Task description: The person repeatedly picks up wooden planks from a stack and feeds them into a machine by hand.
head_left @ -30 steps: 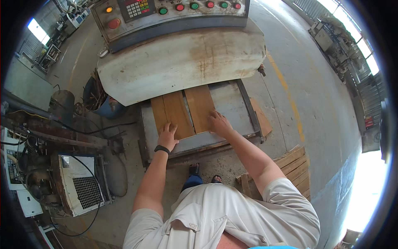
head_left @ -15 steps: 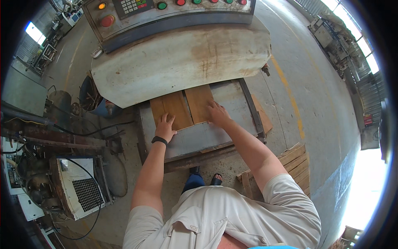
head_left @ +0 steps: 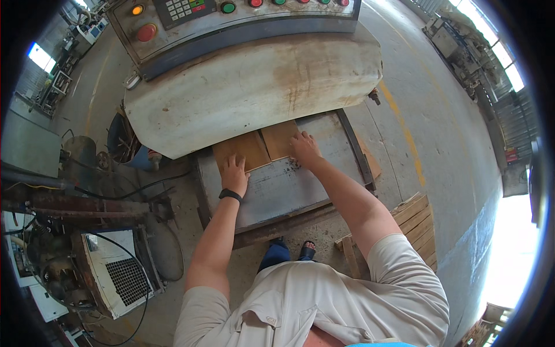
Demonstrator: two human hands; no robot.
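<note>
Two flat brown wooden boards lie side by side on a grey metal machine bed, a narrow gap between them. My left hand rests with fingers spread on the near edge of the left board. On the right board, my right hand lies at the near right corner, fingers stretched out. Both boards' far ends are hidden beneath the machine's white, rust-stained hood. Dark crumbs lie on the bed just below my right hand.
Above the hood is a control panel with buttons and a keypad. A blue bin of scraps and a compressor-like unit stand left. A wooden pallet lies right; a raised metal rail edges the bed.
Both boards have slid farther under the hood, my hands moving forward with them. Dark crumbs on the bed near my right hand are now uncovered.
</note>
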